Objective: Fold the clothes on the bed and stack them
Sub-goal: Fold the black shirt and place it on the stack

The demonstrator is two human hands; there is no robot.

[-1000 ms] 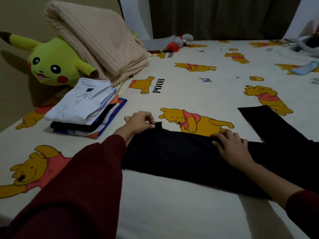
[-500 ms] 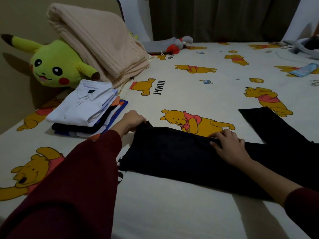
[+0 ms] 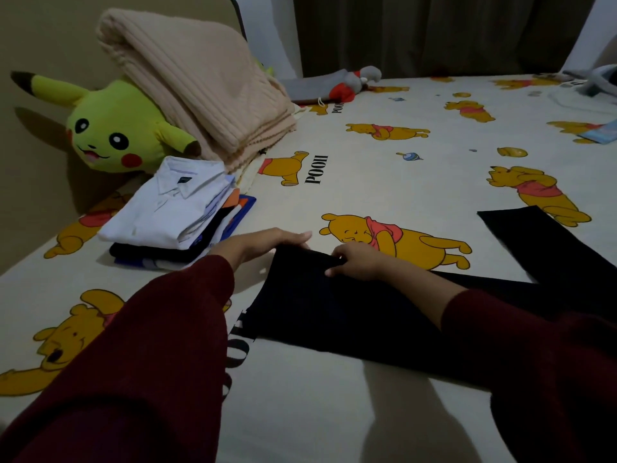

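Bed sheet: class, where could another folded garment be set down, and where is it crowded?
Free: the sheet between beige blanket and black trousers, and the near edge. Crowded: the left side, with shirt stack and plush toy.

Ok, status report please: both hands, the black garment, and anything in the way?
Left hand and right hand both at the black garment's top edge, right fingers pinching it. Garment only partly folded. Folded stack close left, not blocking.

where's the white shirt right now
In the head view, the white shirt tops the folded stack at left, just before the yellow plush, beside the beige blanket.
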